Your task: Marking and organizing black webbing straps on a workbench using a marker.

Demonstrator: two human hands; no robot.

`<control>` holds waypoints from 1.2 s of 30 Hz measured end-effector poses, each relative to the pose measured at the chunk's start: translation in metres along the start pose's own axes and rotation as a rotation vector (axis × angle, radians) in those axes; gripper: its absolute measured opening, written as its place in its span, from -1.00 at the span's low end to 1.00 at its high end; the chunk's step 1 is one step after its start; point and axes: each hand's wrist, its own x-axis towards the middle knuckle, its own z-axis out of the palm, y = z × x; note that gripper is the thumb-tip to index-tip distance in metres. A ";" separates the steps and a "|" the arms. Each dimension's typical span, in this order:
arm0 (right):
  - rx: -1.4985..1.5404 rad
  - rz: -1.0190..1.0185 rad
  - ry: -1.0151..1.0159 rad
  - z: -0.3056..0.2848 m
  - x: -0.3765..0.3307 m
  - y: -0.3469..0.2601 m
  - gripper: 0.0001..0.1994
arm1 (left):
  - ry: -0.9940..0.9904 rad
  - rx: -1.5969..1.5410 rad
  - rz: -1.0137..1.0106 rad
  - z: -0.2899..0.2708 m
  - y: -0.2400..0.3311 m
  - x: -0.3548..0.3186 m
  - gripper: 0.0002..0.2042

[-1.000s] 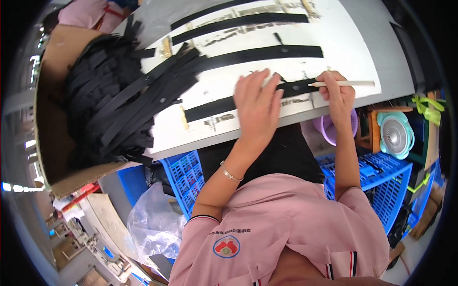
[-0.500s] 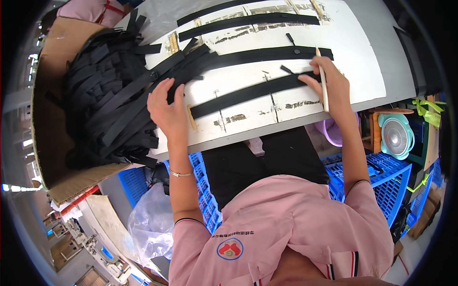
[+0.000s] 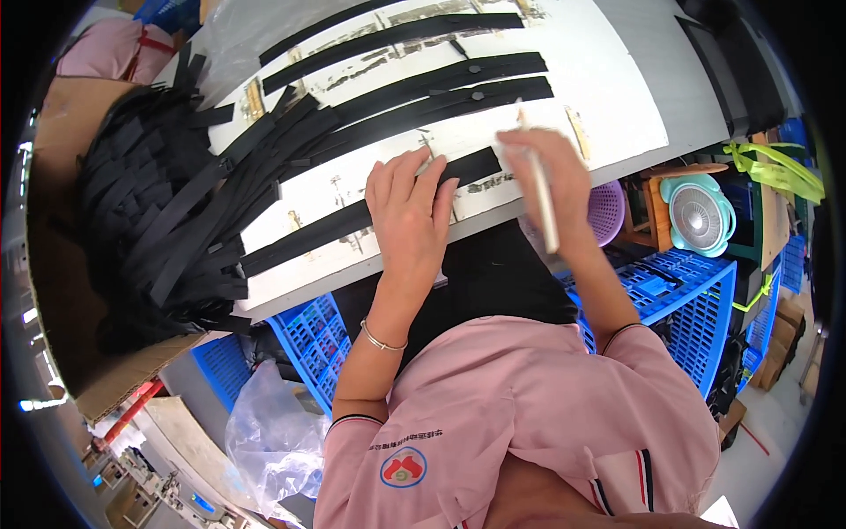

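Note:
My left hand (image 3: 410, 207) lies across a black strap (image 3: 304, 240) near the table's front edge, its fingers stretched over the strap and the thumb apart. The strap's right end shows just past those fingers. My right hand (image 3: 564, 176), smeared by motion, is closed around a white pencil (image 3: 542, 198) beside that end. Farther in, a black strap with a small round dark piece (image 3: 511, 90) runs next to another similar strap (image 3: 515, 63). Beneath them is a marked white board (image 3: 608, 106).
A cardboard box (image 3: 62, 115) at the left overflows with a heap of black straps (image 3: 132, 194). More straps (image 3: 397, 42) lie at the far side. Blue crates (image 3: 705, 309), a purple basket (image 3: 606, 212) and a teal fan (image 3: 701, 212) stand below the table's right side.
My left hand has moved right from the heap onto the front strap. Two straps now lie close together farther in, and the front strap sits nearer the table edge. The view has shifted.

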 end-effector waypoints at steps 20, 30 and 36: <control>-0.295 -0.111 -0.100 -0.051 -0.038 0.069 -0.80 | -0.054 0.223 -0.170 -0.055 -0.026 -0.059 -0.41; -0.369 0.001 -0.100 -0.048 -0.026 0.046 -0.84 | -0.022 0.274 -0.257 -0.070 -0.041 -0.082 -0.33; 0.292 0.318 -0.137 -0.008 -0.002 -0.032 -0.79 | 0.012 0.278 -0.252 -0.068 -0.040 -0.080 -0.34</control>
